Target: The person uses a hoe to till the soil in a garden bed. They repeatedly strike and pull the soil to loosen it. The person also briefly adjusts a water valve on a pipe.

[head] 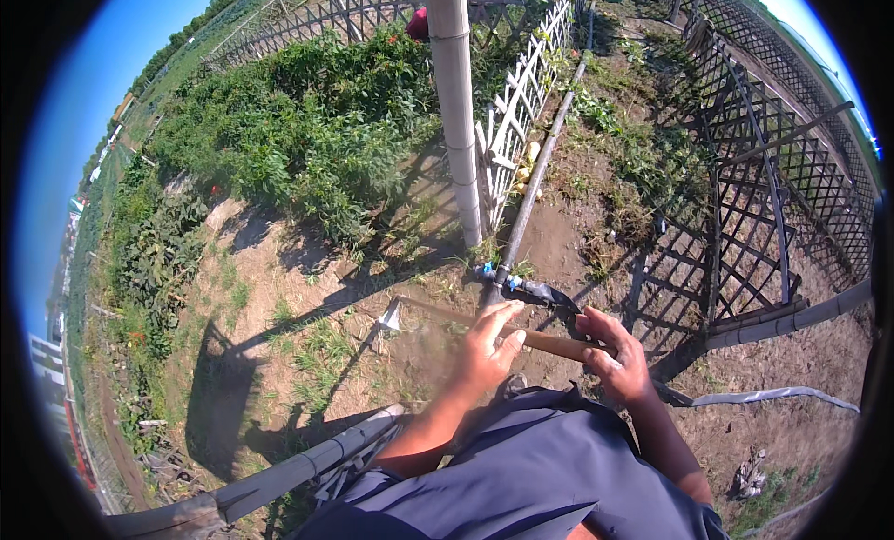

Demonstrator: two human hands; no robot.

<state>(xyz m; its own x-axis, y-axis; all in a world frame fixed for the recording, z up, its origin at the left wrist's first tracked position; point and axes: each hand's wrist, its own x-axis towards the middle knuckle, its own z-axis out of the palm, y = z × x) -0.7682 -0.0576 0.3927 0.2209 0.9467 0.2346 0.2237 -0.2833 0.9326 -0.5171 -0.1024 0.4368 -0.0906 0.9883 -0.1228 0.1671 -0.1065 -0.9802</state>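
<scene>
A hoe lies across the view in front of my body, its wooden handle (552,343) slanting from my right to the far left. Its bright metal blade (389,316) hangs over the soil at the far end. My right hand (621,362) has thumb and fingers closed about the near end of the handle. Farther along, my left hand (485,348) is spread, fingers straight and thumb apart. The handle passes through the gap between them, and the palm side is hidden. Just beyond my hands is a pipe joint with blue valves (515,282).
A bamboo post (454,121) rises ahead, beside a white lattice fence (520,114) and a long pipe (545,156). Pepper plants (314,128) grow at left. Dark lattice panels (751,233) stand at right. A bamboo rail (307,463) runs close at left; a hose (761,395) lies at right.
</scene>
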